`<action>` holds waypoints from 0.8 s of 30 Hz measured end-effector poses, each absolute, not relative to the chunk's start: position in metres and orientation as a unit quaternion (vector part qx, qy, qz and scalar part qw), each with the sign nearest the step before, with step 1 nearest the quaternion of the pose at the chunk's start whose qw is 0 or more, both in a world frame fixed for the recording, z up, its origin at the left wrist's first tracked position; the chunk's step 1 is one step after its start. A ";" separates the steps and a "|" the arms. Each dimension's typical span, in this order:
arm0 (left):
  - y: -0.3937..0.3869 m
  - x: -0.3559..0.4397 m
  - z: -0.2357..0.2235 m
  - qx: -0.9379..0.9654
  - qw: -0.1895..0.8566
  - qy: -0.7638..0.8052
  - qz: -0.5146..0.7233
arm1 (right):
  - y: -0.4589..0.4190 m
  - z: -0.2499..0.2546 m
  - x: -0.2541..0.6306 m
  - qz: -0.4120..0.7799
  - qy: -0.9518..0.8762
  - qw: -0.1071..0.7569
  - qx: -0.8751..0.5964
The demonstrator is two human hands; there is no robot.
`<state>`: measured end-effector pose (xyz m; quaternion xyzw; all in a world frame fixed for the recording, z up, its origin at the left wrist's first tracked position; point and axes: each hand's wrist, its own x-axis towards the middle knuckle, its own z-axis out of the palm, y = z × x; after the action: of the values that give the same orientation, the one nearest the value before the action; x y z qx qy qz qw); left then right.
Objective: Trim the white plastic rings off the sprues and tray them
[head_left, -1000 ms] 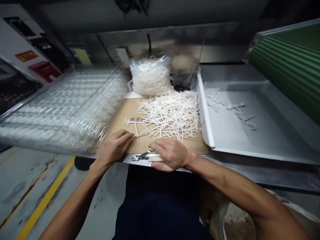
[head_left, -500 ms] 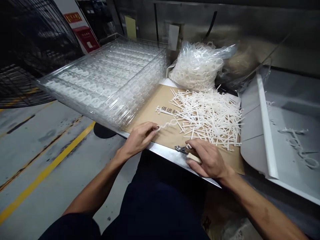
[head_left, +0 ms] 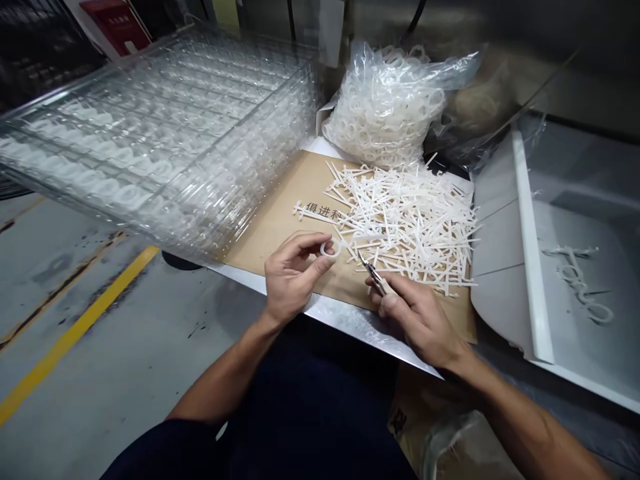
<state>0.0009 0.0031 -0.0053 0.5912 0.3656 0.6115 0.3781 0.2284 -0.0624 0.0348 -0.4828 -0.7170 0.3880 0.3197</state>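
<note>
My left hand (head_left: 296,273) pinches a white plastic ring (head_left: 331,248) between thumb and fingertips, a little above the brown cardboard (head_left: 260,233). A thin white stem seems to run from the ring toward the pile behind it, but I cannot tell whether they join. Wrapped in my right hand (head_left: 417,313) is a pair of cutting pliers (head_left: 376,276) with pale handles, jaws pointing up and left, short of the ring. Beyond both hands lies a heap of white plastic sticks (head_left: 410,220).
Stacked clear trays (head_left: 150,127) holding white rings stand at the left. Behind the heap sits a clear bag (head_left: 385,113) full of rings. On the right, a grey-white bin (head_left: 535,267) contains an uncut ring piece (head_left: 575,280). The metal table edge (head_left: 350,323) runs close to me.
My left hand has lifted and turned, so the ring now faces me. My right hand has swung the pliers' jaws upward, and the handles are squeezed closer together. The camera view has shifted.
</note>
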 end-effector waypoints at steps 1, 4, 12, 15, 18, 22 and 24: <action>0.001 0.004 -0.006 0.575 0.388 0.365 0.621 | -0.063 0.036 0.229 0.409 -0.706 0.318 -0.483; -0.004 0.009 -0.009 0.557 0.392 0.374 0.629 | -0.064 0.037 0.228 0.452 -0.687 0.304 -0.480; -0.008 0.013 -0.006 0.506 0.440 0.349 0.654 | -0.063 0.038 0.226 0.481 -0.668 0.290 -0.488; -0.008 0.012 -0.004 0.496 0.466 0.331 0.654 | -0.064 0.039 0.226 0.487 -0.666 0.277 -0.492; -0.009 0.012 -0.003 0.489 0.489 0.312 0.652 | -0.064 0.038 0.225 0.495 -0.663 0.276 -0.489; -0.009 0.011 -0.005 0.488 0.509 0.296 0.644 | -0.064 0.036 0.223 0.490 -0.664 0.281 -0.490; -0.008 0.011 -0.006 0.490 0.512 0.291 0.643 | -0.064 0.036 0.223 0.488 -0.665 0.280 -0.491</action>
<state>0.0108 -0.0082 -0.0064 0.4898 0.2907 0.6433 0.5117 0.2227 -0.0640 0.0363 -0.4910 -0.6649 0.4884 0.2799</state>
